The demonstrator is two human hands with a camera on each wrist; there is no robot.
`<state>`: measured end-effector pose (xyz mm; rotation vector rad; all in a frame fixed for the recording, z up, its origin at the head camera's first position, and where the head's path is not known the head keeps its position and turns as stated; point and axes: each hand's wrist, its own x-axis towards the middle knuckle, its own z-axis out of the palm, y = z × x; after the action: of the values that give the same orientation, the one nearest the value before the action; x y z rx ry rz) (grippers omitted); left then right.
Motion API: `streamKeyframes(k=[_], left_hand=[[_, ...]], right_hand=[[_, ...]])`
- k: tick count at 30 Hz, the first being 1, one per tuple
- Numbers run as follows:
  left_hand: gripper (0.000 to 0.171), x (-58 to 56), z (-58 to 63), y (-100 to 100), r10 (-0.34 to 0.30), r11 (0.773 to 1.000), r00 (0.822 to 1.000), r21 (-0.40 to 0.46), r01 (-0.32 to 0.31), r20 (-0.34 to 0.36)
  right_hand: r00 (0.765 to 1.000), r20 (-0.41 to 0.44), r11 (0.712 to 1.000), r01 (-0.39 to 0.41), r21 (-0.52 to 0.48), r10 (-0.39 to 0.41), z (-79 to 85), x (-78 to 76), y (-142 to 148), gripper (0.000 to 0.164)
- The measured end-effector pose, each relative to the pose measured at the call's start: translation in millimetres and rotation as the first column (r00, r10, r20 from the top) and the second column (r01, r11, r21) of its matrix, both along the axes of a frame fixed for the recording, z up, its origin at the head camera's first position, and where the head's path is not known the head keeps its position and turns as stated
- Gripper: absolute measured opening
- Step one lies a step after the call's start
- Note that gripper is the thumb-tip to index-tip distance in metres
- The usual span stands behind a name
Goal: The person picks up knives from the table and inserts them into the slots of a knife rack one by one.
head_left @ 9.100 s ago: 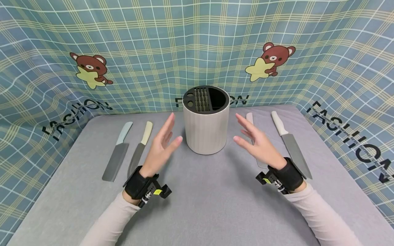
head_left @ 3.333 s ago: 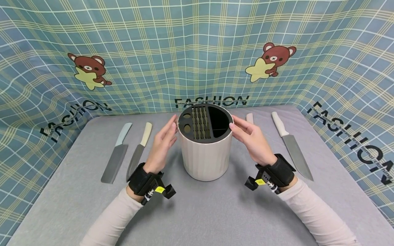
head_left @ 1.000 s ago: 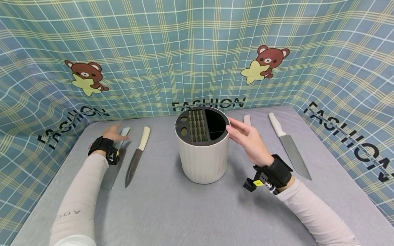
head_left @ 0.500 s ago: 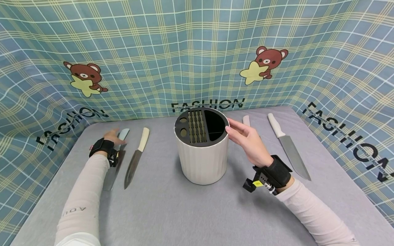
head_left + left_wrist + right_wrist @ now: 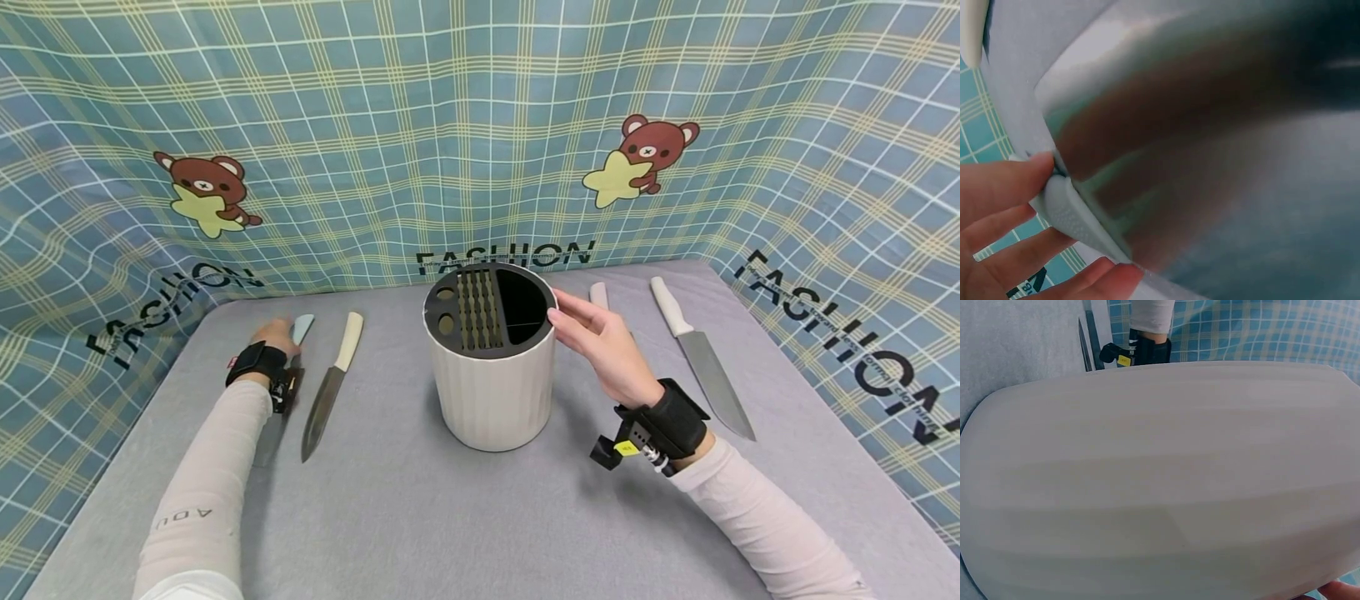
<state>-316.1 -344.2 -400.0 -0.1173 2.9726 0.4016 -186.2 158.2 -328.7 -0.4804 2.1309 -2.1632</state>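
In the head view my left hand (image 5: pixel 276 337) is at the far left, around the pale blue handle (image 5: pixel 302 327) of a cleaver. The left wrist view shows thumb and fingers gripping that handle (image 5: pixel 1075 209) near the broad, shiny blade (image 5: pixel 1210 144), which mirrors the fingers. My arm partly covers the blade in the head view. A white ribbed knife holder (image 5: pixel 491 404) with a black slotted top (image 5: pixel 480 312) stands upright mid-table. My right hand (image 5: pixel 607 350) touches its right side near the rim with fairly straight fingers; the holder's wall (image 5: pixel 1160 481) fills most of the right wrist view.
A cream-handled knife (image 5: pixel 332 387) lies right of the cleaver. At the right lies a white-handled chef's knife (image 5: pixel 701 358). Another pale handle (image 5: pixel 598 295) shows behind my right hand. A plaid cloth (image 5: pixel 360 150) hangs behind and around the grey table (image 5: pixel 465 533).
My left hand has left the holder, moved to the cleaver and closed round its handle. Earlier, both hands brought the holder nearer; my right hand stays against it.
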Motion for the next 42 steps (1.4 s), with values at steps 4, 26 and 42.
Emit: streamKeyframes(k=[4,26,42], left_hand=[[0.040,1.2,-1.9,1.4,0.008,1.000,1.000,-0.003,-0.008,-0.027],[0.029,7.4,4.4,-2.5,0.047,0.999,0.998,-0.007,-0.047,-0.048],[0.062,17.4,27.0,-8.2,0.052,0.998,0.991,0.036,-0.048,-0.123]], right_hand=[[1.000,0.001,1.000,-0.008,-0.007,0.008,-0.4,-0.2,-0.2,0.055],[1.000,-0.002,1.000,-0.021,-0.004,0.021,0.2,1.3,-0.1,0.055],[1.000,-0.008,1.000,-0.019,-0.011,0.018,0.9,0.9,0.6,0.057]])
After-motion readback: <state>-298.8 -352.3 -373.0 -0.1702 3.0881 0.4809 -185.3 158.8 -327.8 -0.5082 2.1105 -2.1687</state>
